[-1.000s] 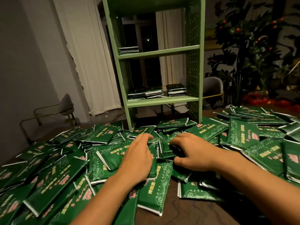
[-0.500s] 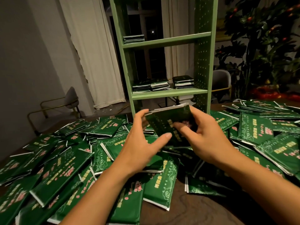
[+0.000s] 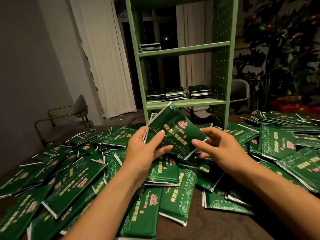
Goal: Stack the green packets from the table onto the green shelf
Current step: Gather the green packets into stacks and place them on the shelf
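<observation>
A small stack of green packets with gold and pink print is held tilted above the pile. My left hand grips its left end, thumb on top. My right hand pinches its lower right edge. Behind them stands the green shelf. Its lower board carries three short stacks of packets. One small stack lies at the left of the upper board. Many loose green packets cover the dark wooden table.
More packets are heaped on the right side of the table. A grey chair with a gold frame stands at the left by the white curtain. Another chair and a leafy plant stand behind the shelf at the right.
Both hands were down in the pile a second ago. They have lifted a small stack of packets and tilted it upright toward the shelf.
</observation>
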`<action>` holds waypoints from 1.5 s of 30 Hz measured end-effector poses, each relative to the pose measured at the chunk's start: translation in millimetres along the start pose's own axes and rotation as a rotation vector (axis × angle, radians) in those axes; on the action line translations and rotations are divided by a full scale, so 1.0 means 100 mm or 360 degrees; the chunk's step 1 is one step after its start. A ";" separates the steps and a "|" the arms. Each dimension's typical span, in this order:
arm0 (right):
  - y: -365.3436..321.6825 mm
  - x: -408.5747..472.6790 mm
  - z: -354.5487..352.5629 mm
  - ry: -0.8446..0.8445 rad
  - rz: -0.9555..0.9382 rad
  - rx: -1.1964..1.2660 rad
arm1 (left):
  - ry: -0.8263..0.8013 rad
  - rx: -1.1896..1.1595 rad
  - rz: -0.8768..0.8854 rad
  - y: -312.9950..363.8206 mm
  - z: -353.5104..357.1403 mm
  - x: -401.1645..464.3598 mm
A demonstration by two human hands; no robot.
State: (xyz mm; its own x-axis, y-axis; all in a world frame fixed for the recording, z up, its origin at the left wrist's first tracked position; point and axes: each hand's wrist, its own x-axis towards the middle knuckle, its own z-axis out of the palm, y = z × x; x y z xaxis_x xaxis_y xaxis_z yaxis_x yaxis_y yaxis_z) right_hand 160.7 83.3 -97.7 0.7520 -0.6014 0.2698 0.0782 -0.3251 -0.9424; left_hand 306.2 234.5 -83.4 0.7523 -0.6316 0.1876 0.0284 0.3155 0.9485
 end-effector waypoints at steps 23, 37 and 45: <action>-0.08 -0.03 -0.22 0.0441 -0.0014 0.0243 | -0.0011 0.0051 -0.0028 0.02 -0.03 -0.01; -0.07 -0.04 0.09 0.0421 -0.0253 -0.0149 | -0.0113 0.0437 0.0105 0.03 0.03 -0.09; -0.22 -0.32 0.32 -0.0593 -0.0323 -0.1079 | 0.0322 0.0207 0.0100 0.03 -0.09 0.05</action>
State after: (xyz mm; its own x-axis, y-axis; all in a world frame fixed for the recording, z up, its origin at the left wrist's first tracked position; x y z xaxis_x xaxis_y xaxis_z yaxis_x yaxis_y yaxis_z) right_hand 155.7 132.8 -91.3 0.9444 -0.2382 0.2267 -0.0877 -0.8469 -0.5245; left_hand 316.2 238.4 -82.3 0.8668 -0.4547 0.2048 -0.0979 0.2475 0.9639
